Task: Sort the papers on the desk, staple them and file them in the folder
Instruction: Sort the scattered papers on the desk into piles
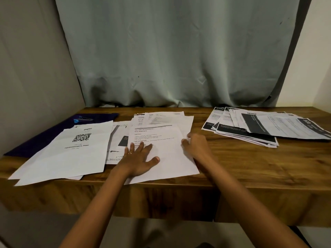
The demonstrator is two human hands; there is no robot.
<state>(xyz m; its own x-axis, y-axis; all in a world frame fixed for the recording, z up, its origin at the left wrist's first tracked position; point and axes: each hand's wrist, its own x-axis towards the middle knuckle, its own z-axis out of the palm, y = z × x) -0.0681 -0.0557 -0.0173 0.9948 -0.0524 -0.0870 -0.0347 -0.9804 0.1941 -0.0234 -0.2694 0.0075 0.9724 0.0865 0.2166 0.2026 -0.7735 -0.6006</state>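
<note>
Item: printed text sheet (161, 151), topmost; left hand (141, 158) flat upon it, fingers spread; right hand (196, 146) curled at its right edge, pinch unclear; purple folder (35, 142) to its left; advisably lifted singly.

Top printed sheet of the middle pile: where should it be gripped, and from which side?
Pinch the printed sheet at its right edge, coming from the right: it lies flat, that edge ends on bare desk, and the right hand is there. The left hand presses its left half.
</note>
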